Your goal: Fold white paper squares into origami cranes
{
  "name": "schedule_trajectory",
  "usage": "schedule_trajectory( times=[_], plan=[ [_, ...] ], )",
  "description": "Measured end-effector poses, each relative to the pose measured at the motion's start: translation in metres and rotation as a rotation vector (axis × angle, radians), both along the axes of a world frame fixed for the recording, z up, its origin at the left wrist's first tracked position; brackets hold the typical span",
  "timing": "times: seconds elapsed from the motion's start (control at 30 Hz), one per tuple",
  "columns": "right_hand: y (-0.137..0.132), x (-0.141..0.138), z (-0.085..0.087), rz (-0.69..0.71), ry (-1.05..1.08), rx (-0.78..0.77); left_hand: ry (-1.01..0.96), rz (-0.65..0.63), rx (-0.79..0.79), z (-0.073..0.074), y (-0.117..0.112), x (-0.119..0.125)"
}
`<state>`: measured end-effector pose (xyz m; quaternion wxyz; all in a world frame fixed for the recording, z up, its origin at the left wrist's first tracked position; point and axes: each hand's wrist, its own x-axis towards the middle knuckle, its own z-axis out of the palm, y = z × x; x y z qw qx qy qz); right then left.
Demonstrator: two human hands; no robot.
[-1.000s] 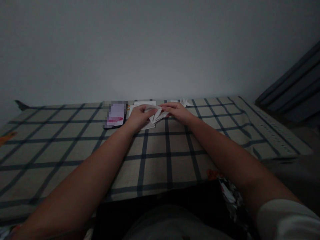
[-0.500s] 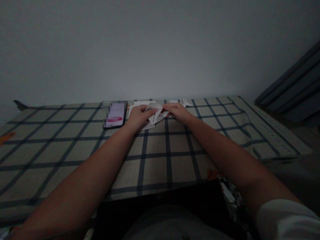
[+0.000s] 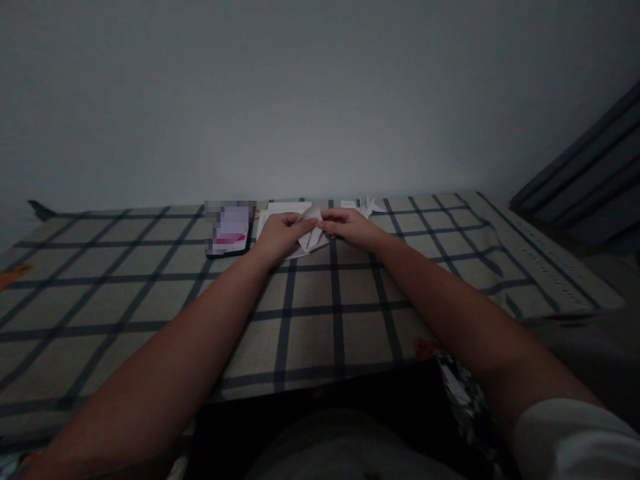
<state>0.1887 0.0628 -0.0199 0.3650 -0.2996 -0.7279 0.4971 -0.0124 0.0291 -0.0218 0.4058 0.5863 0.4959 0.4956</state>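
Both my arms reach far forward over a checked cloth (image 3: 310,313). My left hand (image 3: 280,235) and my right hand (image 3: 353,227) meet over a piece of folded white paper (image 3: 313,237) that lies on the cloth. The fingers of both hands are pinched on the paper's folds. More white sheets (image 3: 280,210) lie flat just behind the hands. The scene is dim and the fine folds are hard to make out.
A phone (image 3: 231,230) with a lit screen lies left of my left hand. A small folded white paper figure (image 3: 369,204) sits behind my right hand near the wall. A dark striped cloth (image 3: 590,180) hangs at the right. An orange scrap (image 3: 15,273) lies at the far left.
My right hand has slid a little left, toward my left hand, and the paper between them has been pressed closer and flatter.
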Motion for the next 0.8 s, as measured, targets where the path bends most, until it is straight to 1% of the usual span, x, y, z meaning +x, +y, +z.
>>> schedule_trajectory(
  times=[0.1,0.2,0.4,0.5,0.6,0.7,0.8],
  plan=[
    [0.0,0.0,-0.001,0.004,-0.051,0.056,0.074,0.01,0.049,0.002,-0.003,0.001],
    [0.001,-0.001,-0.002,-0.009,-0.085,0.091,0.069,0.009,0.047,0.002,-0.003,0.001],
    [0.001,-0.002,-0.001,-0.015,-0.024,0.022,-0.083,-0.094,-0.024,-0.007,0.004,0.001],
    [0.001,-0.003,-0.002,-0.001,0.018,-0.036,-0.13,-0.118,-0.052,-0.009,0.006,0.001],
    [0.0,-0.004,-0.003,-0.01,0.03,-0.079,-0.114,-0.105,-0.032,-0.007,0.005,0.001],
    [0.0,-0.006,-0.003,-0.022,0.007,-0.071,-0.065,-0.106,-0.032,-0.004,0.002,0.002],
    [0.0,-0.006,-0.002,-0.048,-0.011,-0.043,-0.114,-0.147,-0.077,-0.002,0.0,0.003]
  ],
)
